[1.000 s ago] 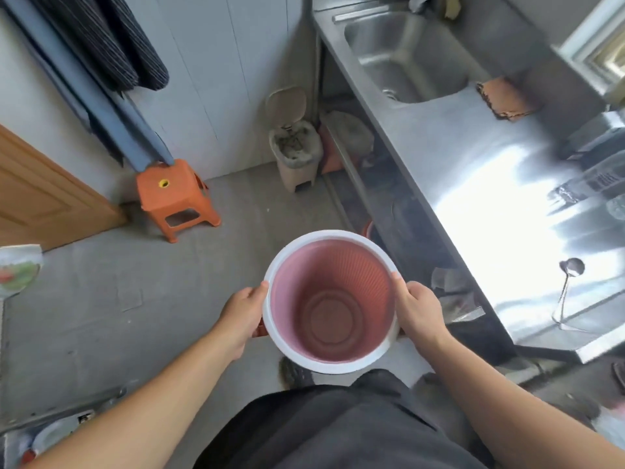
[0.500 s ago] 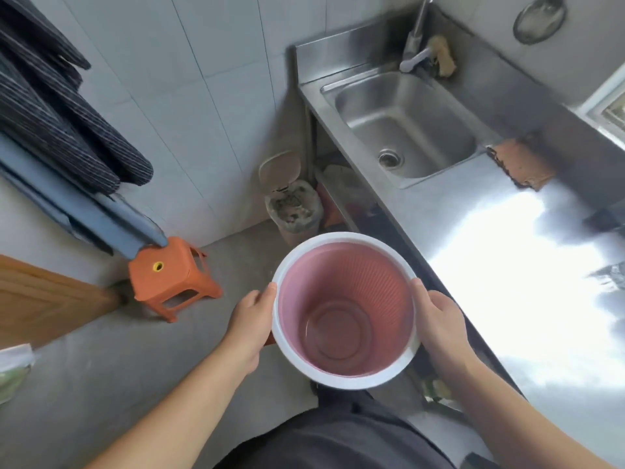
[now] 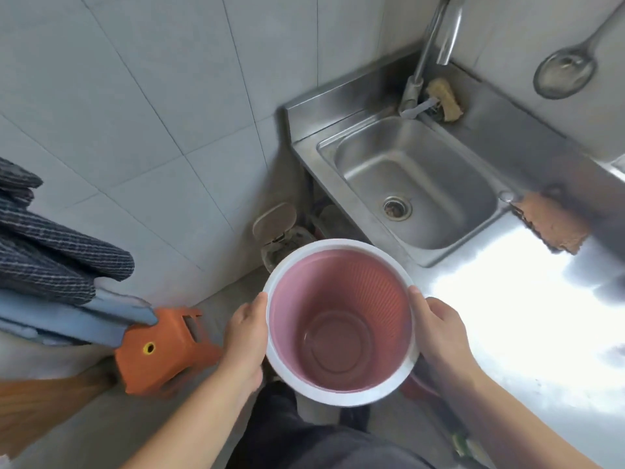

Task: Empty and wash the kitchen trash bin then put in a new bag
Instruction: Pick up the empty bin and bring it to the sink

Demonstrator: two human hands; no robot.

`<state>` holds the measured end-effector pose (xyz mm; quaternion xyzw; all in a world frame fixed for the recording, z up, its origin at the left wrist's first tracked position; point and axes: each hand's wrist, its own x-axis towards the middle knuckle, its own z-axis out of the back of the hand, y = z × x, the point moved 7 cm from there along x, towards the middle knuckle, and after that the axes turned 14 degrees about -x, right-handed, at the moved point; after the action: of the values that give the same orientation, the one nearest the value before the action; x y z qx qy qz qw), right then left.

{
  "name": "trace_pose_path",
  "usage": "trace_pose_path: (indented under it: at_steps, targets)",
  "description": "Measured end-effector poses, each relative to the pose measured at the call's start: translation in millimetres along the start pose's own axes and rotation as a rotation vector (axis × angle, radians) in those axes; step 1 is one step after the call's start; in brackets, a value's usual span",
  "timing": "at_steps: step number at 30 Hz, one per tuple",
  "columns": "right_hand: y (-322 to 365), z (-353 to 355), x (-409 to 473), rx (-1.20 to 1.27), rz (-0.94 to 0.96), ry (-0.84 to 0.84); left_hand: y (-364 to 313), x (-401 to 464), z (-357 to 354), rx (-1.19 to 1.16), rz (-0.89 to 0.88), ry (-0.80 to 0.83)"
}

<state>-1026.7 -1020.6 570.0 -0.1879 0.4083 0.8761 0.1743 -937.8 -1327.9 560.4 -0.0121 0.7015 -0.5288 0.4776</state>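
Observation:
I hold a pink trash bin (image 3: 341, 323) with a white rim upright in front of my body, its inside bare with no bag in it. My left hand (image 3: 248, 336) grips its left side and my right hand (image 3: 436, 330) grips its right side. The bin hovers beside the near left corner of the steel counter. The steel sink (image 3: 416, 184) lies beyond it to the upper right, with the tap (image 3: 436, 42) at its back edge.
A sponge (image 3: 444, 98) sits by the tap, and a brown cloth (image 3: 549, 225) lies right of the sink. A small lidded bin (image 3: 280, 235) stands by the tiled wall under the counter's end. An orange stool (image 3: 165, 346) and hanging fabric (image 3: 57, 252) are at left.
My view has tilted up and come closer to the sink. The bin in both hands now sits nearer the sink's front corner.

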Motion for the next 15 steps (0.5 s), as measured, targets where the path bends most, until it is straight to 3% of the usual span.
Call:
trace_pose_path:
  at_steps: [6, 10, 15]
  targets:
    - [55.1, -4.8, 12.6, -0.023, -0.053, -0.188, -72.0, 77.5, -31.1, 0.167, -0.015, 0.265]
    - [89.0, -6.0, 18.6, 0.116, -0.135, -0.241, -142.7, 112.0, -64.0, 0.225, -0.136, 0.367]
    - [123.2, 10.8, 26.7, 0.308, -0.195, -0.31, -203.7, 124.7, -118.1, 0.257, -0.164, 0.487]
